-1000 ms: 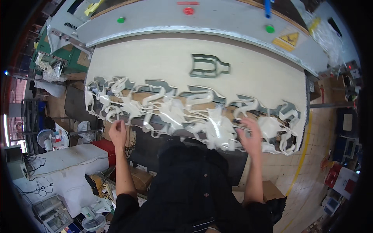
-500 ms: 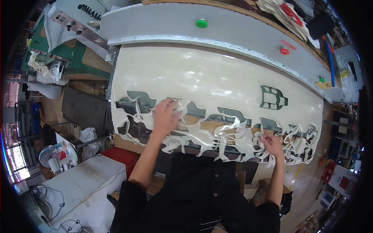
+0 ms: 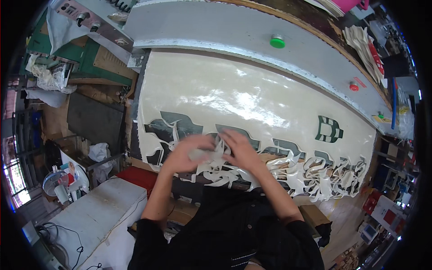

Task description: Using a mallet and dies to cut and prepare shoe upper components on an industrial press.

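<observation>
A glossy cream sheet point(image 3: 198, 81) covers the worktable, its near part cut into shaped holes and loose, curling strips point(image 3: 292, 173). Over the left middle of this cut edge, my two hands are close together. My left hand point(image 3: 186, 154), blurred by motion, has its fingers curled round a pale piece of sheet point(image 3: 198, 154). Facing it, my right hand point(image 3: 242, 150) closes its fingers and thumb on some cream strips point(image 3: 219, 147). Toward the right of the sheet lies a dark green cutting die point(image 3: 330, 129), a frame with several openings.
Behind the sheet runs a grey machine beam point(image 3: 202, 33) with a green button point(image 3: 277, 42) and a red button point(image 3: 354, 86). A control box point(image 3: 90, 22) stands far left. At near left are a white table point(image 3: 99, 211) and a small fan point(image 3: 56, 182).
My right hand has moved left from the strips at the right to beside my left hand. My left hand has turned toward it. The view has shifted slightly.
</observation>
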A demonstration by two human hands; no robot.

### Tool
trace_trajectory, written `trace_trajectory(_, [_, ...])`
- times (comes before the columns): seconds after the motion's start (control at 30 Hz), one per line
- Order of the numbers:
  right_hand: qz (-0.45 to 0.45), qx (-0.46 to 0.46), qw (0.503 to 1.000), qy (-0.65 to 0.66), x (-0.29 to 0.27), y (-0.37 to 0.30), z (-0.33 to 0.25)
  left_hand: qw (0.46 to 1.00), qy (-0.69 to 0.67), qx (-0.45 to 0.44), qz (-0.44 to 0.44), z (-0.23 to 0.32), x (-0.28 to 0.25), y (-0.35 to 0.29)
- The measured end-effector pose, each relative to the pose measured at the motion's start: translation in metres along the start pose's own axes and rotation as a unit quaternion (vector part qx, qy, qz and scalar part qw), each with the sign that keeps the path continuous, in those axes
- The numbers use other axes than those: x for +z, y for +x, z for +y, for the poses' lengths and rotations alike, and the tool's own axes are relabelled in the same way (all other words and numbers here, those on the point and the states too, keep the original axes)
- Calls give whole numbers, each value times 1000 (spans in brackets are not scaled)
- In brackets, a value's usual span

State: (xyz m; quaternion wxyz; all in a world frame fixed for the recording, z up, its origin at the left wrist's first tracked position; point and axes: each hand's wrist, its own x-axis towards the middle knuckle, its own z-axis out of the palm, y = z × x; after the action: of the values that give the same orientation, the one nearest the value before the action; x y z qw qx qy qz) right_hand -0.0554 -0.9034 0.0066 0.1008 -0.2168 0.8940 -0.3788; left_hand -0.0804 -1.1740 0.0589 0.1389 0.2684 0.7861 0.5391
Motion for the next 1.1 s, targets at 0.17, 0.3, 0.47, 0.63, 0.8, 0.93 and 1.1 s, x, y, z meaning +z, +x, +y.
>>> trace_trajectory(0.17, [-26, -97, 991, -90, 55, -14, -16, 716, 388, -288, 504, -91, -68, -73])
trace_trajectory(0.3, [49, -41, 997, -47, 20, -4, -42, 658, 254, -482, 520, -134, -57, -164])
trace_trajectory(0.47, [191, -22, 979, -66, -18, 69, 5, 663, 276, -458, 524, -145, -22, -206])
trace_trajectory(0.63, [77, -46, 986, -138, 12, 139, 12, 730, -59, -469, 494, -150, -7, -282])
trace_trajectory(0.8, [-22, -6, 957, -288, 13, 127, 35, 804, 6, -283, 523, -54, -66, -256])
trace_trajectory(0.93, [-12, -11, 960, -280, 12, 130, 33, 765, 58, -384, 513, -107, -48, -278])
trace_trajectory(1.1, [77, -78, 979, -169, 23, 123, 56, 709, 316, -382, 501, -103, -52, -236])
